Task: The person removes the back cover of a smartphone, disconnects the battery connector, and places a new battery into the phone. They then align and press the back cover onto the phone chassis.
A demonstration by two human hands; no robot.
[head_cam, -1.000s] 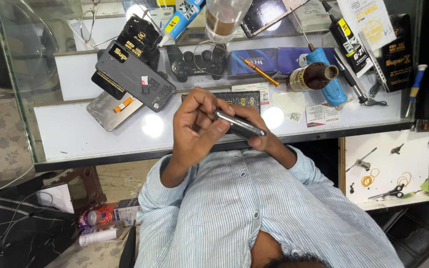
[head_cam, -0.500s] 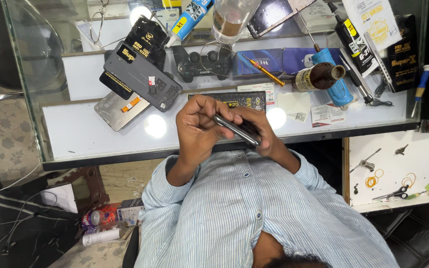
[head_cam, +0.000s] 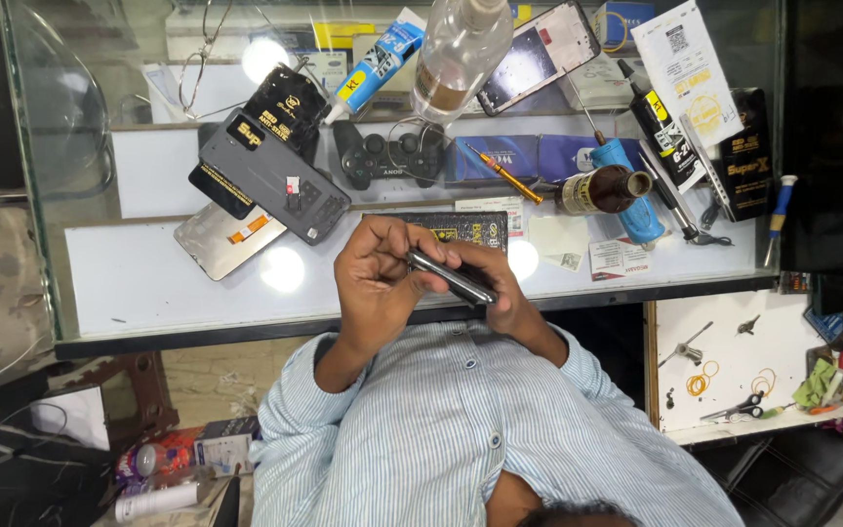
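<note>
Clearly the slim phone (head_cam: pixel 451 276) is light, rigid and slippery. The left hand (head_cam: pixel 378 283) and the right hand (head_cam: pixel 500 288) both clamp its thin edges, the safest purchase, sparing the fragile glass

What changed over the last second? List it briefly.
Hardly anything: the left hand and right hand kept their grip on the slim dark phone, edge-on above the glass counter. Nothing was picked up or let go; the game controller and brown bottle lie as before.
</note>
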